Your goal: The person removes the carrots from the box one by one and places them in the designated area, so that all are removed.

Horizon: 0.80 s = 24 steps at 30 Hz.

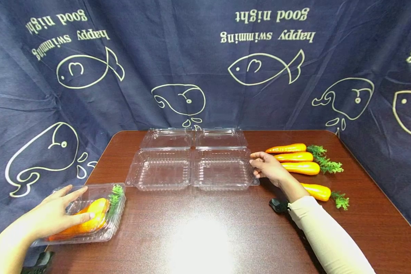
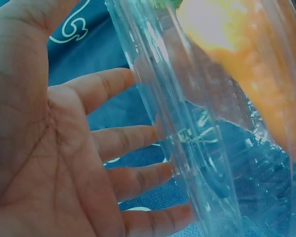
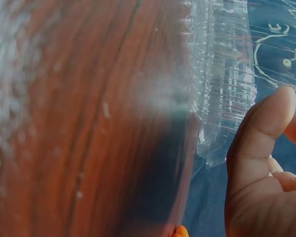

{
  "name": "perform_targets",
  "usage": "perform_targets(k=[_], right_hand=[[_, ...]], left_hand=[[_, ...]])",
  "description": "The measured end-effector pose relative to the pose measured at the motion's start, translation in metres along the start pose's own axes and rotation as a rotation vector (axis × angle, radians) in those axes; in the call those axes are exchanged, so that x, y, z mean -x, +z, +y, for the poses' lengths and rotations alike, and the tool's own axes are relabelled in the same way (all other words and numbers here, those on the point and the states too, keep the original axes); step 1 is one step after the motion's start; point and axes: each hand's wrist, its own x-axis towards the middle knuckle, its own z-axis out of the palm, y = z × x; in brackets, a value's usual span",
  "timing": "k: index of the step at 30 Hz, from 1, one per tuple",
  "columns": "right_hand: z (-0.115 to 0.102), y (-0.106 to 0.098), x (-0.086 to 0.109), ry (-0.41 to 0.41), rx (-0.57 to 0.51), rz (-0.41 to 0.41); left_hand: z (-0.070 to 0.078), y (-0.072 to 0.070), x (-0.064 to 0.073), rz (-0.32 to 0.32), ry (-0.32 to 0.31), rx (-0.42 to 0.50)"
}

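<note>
My left hand (image 1: pixel 59 213) rests with spread fingers on a closed clear plastic clamshell container (image 1: pixel 114 224) at the table's left edge. Inside it lie orange carrots (image 1: pixel 97 209) with green tops. In the left wrist view, the straight fingers (image 2: pixel 133 177) touch the container's side. My right hand (image 1: pixel 268 167), fingers loosely bent, is at the right rim of an open clear container (image 1: pixel 222 171); no firm hold on it shows. In the right wrist view, the thumb (image 3: pixel 266 131) stands in front of the clear plastic (image 3: pixel 222 74). Another open container (image 1: pixel 162 171) sits alongside on the left.
Several carrots (image 1: pixel 299 168) with green leaves lie right of the containers, and one carrot (image 1: pixel 316 192) lies nearer, partly behind the right forearm. A dark blue curtain (image 1: pixel 205 102) with fish drawings hangs behind the brown table (image 1: pixel 150 232).
</note>
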Motion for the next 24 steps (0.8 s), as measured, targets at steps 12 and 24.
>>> perform_targets(k=[12, 24], right_hand=[[-0.0004, 0.0001, 0.0003, -0.002, 0.012, -0.001], [0.0004, 0.002, -0.0017, -0.005, -0.018, -0.012]], left_hand=[[-0.0005, -0.0035, 0.0046, -0.03, 0.01, 0.029], [-0.0016, -0.0027, 0.0094, -0.065, -0.007, 0.062]])
